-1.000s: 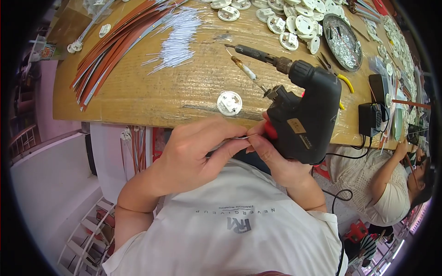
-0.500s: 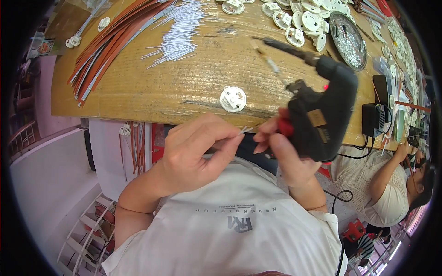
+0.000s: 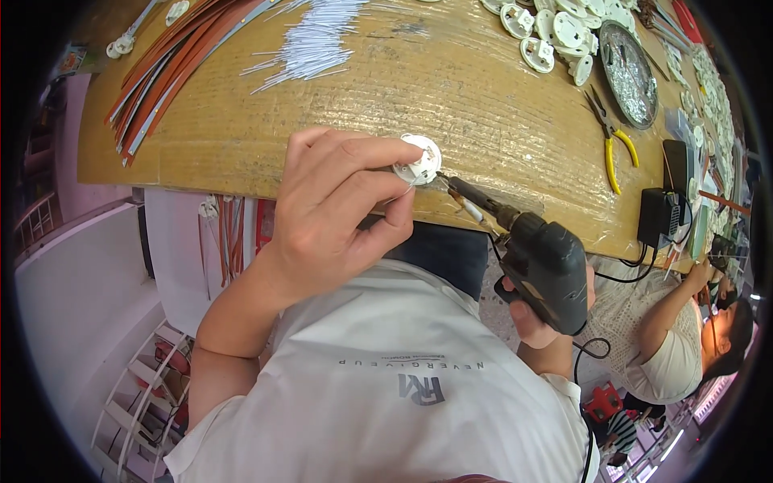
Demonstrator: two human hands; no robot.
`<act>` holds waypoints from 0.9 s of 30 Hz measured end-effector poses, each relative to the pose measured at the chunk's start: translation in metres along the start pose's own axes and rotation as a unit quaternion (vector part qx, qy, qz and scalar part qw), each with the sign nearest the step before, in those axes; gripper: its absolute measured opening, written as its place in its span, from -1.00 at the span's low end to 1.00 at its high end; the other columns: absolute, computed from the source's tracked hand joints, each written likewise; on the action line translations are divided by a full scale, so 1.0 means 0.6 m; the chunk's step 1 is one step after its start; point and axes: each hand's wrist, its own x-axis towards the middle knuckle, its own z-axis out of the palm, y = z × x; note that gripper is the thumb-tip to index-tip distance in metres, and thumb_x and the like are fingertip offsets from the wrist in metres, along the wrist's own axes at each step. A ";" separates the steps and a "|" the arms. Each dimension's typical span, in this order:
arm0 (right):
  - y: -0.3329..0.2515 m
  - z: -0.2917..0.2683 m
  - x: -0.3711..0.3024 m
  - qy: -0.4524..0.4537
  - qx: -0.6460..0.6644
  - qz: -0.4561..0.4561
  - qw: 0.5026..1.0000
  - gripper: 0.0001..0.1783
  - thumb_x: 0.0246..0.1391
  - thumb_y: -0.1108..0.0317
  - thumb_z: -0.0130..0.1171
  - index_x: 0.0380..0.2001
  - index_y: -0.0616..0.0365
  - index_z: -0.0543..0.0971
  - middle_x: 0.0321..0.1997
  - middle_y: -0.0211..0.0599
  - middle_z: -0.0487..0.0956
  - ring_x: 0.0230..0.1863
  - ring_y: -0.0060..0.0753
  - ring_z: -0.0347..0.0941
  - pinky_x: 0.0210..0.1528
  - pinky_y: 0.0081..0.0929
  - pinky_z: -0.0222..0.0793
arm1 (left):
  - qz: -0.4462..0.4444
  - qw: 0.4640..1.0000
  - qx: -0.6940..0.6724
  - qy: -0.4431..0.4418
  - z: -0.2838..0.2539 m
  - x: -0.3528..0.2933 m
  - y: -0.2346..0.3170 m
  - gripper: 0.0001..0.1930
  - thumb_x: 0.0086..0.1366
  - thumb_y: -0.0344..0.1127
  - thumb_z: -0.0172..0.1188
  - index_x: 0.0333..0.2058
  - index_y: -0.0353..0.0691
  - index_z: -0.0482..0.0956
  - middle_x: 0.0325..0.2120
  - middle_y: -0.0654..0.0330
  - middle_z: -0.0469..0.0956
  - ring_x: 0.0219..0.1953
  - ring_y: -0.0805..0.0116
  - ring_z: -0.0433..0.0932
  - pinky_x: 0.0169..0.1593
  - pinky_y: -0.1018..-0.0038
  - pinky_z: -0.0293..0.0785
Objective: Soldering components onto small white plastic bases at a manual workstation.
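Note:
A small round white plastic base with metal contacts lies near the table's front edge. My left hand reaches over it from the left, the index fingertip resting on it. Between my left thumb and middle finger a thin white wire partly shows at the base's edge. My right hand is wrapped round the grip of a black soldering gun, mostly hidden behind its body. The gun's tip, with a solder feed tube beneath, meets the right edge of the base.
White wires lie piled at the far side, beside long red-brown strips. Several white bases and a round metal dish stand far right. Yellow-handled pliers and a black power adapter lie right. A person sits beyond.
My left hand has moved forward onto the white base with the wire. The soldering gun has swung down and turned, bringing its tip to the base. The pliers have come into sight.

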 end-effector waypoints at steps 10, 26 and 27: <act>-0.004 -0.013 -0.001 -0.092 -0.121 -0.021 0.988 -0.46 -0.02 0.07 0.38 -0.16 0.38 0.64 -0.45 -0.27 0.65 -0.38 -0.24 0.59 -0.22 -0.34 0.51 | 0.001 1.000 -0.007 0.008 0.002 -0.001 -0.004 -0.74 -0.02 -0.61 0.40 -0.37 -0.19 0.56 -0.16 0.15 0.70 -0.31 0.25 0.62 -0.09 0.35 0.37; -0.007 0.010 0.002 -0.014 -0.081 -0.001 0.997 -0.75 -0.52 0.59 0.07 -0.55 0.31 0.50 -0.66 -0.26 0.43 -0.73 -0.20 0.39 -0.61 -0.45 0.32 | 0.011 1.000 -0.007 0.025 0.007 -0.003 -0.008 -0.72 -0.08 -0.61 0.39 -0.37 -0.19 0.56 -0.19 0.16 0.69 -0.31 0.22 0.62 -0.10 0.34 0.38; -0.006 0.010 0.002 -0.015 -0.078 0.002 0.997 -0.76 -0.51 0.60 0.06 -0.55 0.31 0.51 -0.66 -0.27 0.42 -0.73 -0.21 0.38 -0.62 -0.45 0.31 | 0.011 1.000 -0.006 0.024 0.006 -0.003 -0.008 -0.72 -0.07 -0.61 0.39 -0.37 -0.19 0.56 -0.19 0.17 0.69 -0.31 0.22 0.62 -0.10 0.34 0.38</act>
